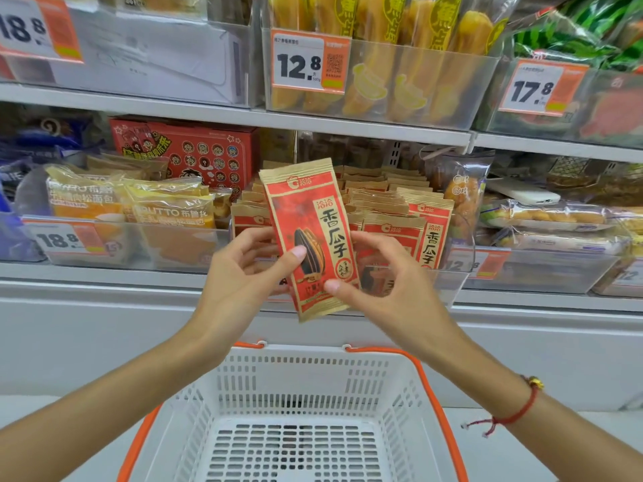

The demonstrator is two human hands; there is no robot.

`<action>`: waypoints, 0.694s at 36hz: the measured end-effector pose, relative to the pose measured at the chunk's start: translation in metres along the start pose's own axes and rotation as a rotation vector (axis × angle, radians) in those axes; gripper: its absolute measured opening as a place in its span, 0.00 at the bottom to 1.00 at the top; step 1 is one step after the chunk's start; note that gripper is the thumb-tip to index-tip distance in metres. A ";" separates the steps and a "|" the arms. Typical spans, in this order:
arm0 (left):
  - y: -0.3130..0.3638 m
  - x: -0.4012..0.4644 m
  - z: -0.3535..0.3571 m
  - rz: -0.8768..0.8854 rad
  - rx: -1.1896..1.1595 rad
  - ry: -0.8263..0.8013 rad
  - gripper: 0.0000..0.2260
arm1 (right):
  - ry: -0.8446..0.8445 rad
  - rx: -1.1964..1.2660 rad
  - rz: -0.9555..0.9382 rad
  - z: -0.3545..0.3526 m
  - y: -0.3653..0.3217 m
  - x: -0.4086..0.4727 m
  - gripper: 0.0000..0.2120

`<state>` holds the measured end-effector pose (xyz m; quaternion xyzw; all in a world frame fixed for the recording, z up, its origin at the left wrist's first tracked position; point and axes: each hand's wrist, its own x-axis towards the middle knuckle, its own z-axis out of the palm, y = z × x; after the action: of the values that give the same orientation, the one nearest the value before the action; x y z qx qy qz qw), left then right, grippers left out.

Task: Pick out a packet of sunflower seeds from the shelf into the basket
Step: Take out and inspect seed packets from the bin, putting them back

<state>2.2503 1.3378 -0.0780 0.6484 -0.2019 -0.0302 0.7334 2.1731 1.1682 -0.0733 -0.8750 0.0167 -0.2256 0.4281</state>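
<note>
A: Where does the basket [306, 387] sit?

B: Nearest, directly below both hands, open and white.

A: Grip status?

B: The left hand [240, 273] and the right hand [386, 276] both pinch the sunflower seed packet [309, 238], thumbs on its front (upright, slightly tilted). It is clear of the shelf bin [410, 217] behind.

A: Procedure?

B: Lower it straight down; release over the basket.

- At frame centre you see a sunflower seed packet [309, 234], red with tan edges and a black striped seed printed on it.
- At the bottom, your basket [400, 394] is white lattice with an orange rim.
- Your price tags [310, 60], top centre, are white and orange with black digits.
- A red string bracelet [522, 407] circles the wrist at lower right.
</note>
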 end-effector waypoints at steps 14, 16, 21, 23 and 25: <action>0.007 -0.007 0.011 0.112 0.085 -0.096 0.14 | -0.103 0.164 0.153 0.004 -0.005 -0.002 0.46; 0.008 -0.004 0.008 0.091 0.071 -0.090 0.14 | -0.168 0.338 0.231 -0.001 -0.004 0.000 0.48; 0.000 0.002 0.000 -0.012 0.100 -0.169 0.18 | -0.327 0.717 0.306 -0.009 -0.002 0.002 0.34; -0.002 0.002 0.002 -0.061 0.086 -0.220 0.20 | -0.418 0.773 0.310 -0.012 -0.002 0.001 0.29; -0.004 0.001 0.003 -0.087 0.071 -0.264 0.21 | -0.473 0.756 0.301 -0.013 -0.003 0.001 0.25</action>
<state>2.2509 1.3336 -0.0818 0.6724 -0.2694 -0.1400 0.6750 2.1679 1.1602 -0.0641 -0.6729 -0.0379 0.0544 0.7367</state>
